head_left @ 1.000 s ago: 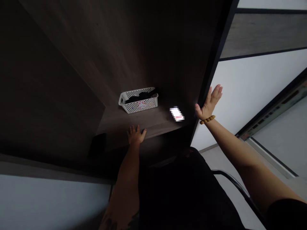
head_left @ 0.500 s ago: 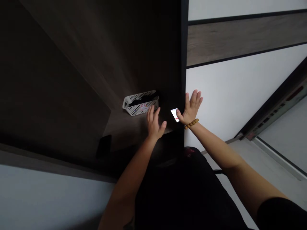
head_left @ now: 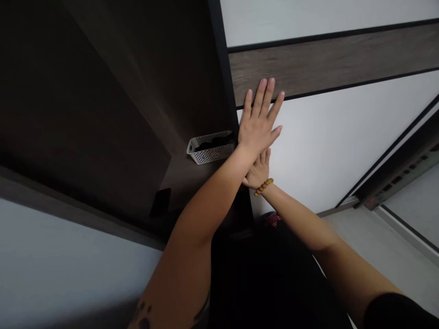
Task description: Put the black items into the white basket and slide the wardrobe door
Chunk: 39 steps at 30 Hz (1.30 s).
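My left hand (head_left: 259, 121) lies flat with its fingers stretched out against the sliding wardrobe door (head_left: 329, 137), near the door's dark left edge. Just below it my right hand (head_left: 258, 171), with a bead bracelet on the wrist, also presses on the door; my left hand covers most of its fingers. Neither hand holds anything. Left of the door edge, a white perforated basket (head_left: 211, 148) with dark things inside sits on the dark wooden shelf (head_left: 181, 173) in the wardrobe.
The door has white panels and a wood-grain band (head_left: 336, 59) across it. A small dark object (head_left: 160, 202) lies near the shelf's front edge. A second door's track (head_left: 398, 169) runs at the right. The light floor (head_left: 377, 246) shows below.
The door has slid left, covering more of the wardrobe opening and the small white item on the shelf. My left hand left the shelf and rose onto the door above my right hand.
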Each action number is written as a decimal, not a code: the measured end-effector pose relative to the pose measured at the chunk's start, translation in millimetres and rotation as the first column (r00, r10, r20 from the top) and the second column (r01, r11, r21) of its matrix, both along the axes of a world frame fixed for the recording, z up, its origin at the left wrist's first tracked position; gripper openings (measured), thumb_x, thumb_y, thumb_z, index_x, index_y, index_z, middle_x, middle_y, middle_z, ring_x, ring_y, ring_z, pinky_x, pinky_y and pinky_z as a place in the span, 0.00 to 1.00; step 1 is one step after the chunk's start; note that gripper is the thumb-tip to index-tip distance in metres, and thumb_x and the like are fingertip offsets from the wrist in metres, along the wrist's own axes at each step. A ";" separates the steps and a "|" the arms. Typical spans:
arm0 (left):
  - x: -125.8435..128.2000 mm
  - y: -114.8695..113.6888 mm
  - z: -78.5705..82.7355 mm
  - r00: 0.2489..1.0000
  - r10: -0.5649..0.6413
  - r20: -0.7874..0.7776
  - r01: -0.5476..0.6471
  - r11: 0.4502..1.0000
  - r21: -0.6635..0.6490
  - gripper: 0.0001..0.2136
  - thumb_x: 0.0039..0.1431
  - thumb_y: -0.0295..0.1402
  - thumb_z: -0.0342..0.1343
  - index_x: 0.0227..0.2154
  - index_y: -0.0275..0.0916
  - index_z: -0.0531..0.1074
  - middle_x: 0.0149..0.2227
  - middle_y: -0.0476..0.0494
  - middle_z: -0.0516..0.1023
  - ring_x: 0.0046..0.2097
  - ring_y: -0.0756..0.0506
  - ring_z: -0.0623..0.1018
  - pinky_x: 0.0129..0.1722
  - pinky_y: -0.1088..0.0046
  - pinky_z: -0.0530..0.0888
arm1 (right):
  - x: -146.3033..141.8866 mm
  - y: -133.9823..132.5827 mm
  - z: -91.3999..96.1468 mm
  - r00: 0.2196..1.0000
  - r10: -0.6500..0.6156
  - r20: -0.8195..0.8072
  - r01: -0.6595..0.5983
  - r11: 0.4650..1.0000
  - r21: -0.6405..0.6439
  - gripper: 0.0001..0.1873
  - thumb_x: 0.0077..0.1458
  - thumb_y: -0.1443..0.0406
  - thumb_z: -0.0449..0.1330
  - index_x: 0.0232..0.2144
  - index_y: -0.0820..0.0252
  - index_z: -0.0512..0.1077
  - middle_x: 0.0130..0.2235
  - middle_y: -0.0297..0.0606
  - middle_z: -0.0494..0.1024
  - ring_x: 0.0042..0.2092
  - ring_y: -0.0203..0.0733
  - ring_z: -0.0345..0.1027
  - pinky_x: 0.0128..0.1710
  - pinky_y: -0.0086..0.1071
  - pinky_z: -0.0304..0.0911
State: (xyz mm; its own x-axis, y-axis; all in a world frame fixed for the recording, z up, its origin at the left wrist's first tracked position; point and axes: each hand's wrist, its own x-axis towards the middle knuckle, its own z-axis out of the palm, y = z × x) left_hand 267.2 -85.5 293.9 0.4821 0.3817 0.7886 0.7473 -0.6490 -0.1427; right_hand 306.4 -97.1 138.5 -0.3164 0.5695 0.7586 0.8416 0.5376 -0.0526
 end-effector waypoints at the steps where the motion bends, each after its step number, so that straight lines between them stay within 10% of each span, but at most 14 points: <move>1: -5.0 -0.2 0.4 1.000 0.022 -0.016 -0.023 1.000 -0.009 0.38 0.67 0.46 0.55 0.76 0.42 0.51 0.79 0.42 0.46 0.79 0.33 0.39 0.76 0.41 0.33 | 3.4 -4.1 0.0 1.000 0.020 0.001 -0.020 1.000 0.005 0.32 0.65 0.48 0.61 0.66 0.55 0.68 0.70 0.47 0.65 0.70 0.61 0.58 0.68 0.66 0.56; 10: -43.5 -40.0 11.4 0.980 0.174 -0.098 -0.180 0.982 -0.053 0.40 0.67 0.48 0.53 0.77 0.42 0.48 0.79 0.40 0.43 0.79 0.32 0.35 0.75 0.38 0.31 | 104.5 -21.5 -8.9 0.975 0.208 -0.073 -0.187 0.956 0.226 0.41 0.58 0.49 0.58 0.71 0.49 0.60 0.73 0.47 0.59 0.74 0.65 0.53 0.70 0.69 0.48; 16: -55.6 -49.8 9.7 0.978 0.203 -0.057 -0.206 0.976 -0.063 0.39 0.65 0.52 0.54 0.76 0.45 0.53 0.79 0.43 0.45 0.79 0.32 0.36 0.75 0.42 0.32 | 278.5 11.9 18.1 0.987 -0.029 -0.161 0.109 0.852 0.512 0.50 0.55 0.48 0.58 0.75 0.58 0.51 0.77 0.54 0.43 0.76 0.73 0.41 0.68 0.68 0.46; 21: -71.2 -53.2 9.1 0.982 0.183 0.051 -0.180 0.983 -0.044 0.39 0.60 0.57 0.58 0.71 0.46 0.64 0.78 0.45 0.53 0.79 0.32 0.41 0.76 0.43 0.37 | 390.5 58.2 26.5 0.939 -0.321 -0.120 0.338 0.807 0.484 0.60 0.56 0.37 0.52 0.77 0.65 0.40 0.78 0.52 0.22 0.78 0.63 0.20 0.67 0.65 0.43; 26: -86.3 -59.0 13.7 0.971 0.218 0.101 -0.212 0.975 -0.067 0.38 0.56 0.62 0.57 0.66 0.48 0.71 0.77 0.47 0.56 0.79 0.34 0.43 0.77 0.49 0.38 | 395.9 70.0 10.7 0.946 -0.201 -0.255 0.264 0.933 0.246 0.55 0.63 0.38 0.46 0.78 0.65 0.41 0.78 0.58 0.28 0.78 0.66 0.17 0.65 0.73 0.29; 39: -117.9 -67.7 16.1 0.929 0.340 0.145 -0.337 0.940 -0.044 0.45 0.51 0.72 0.51 0.67 0.52 0.67 0.77 0.45 0.55 0.79 0.35 0.33 0.77 0.43 0.35 | 341.7 56.1 -4.5 0.952 -0.131 -0.276 0.227 0.907 0.355 0.54 0.60 0.37 0.50 0.75 0.69 0.55 0.78 0.61 0.36 0.78 0.73 0.20 0.66 0.74 0.28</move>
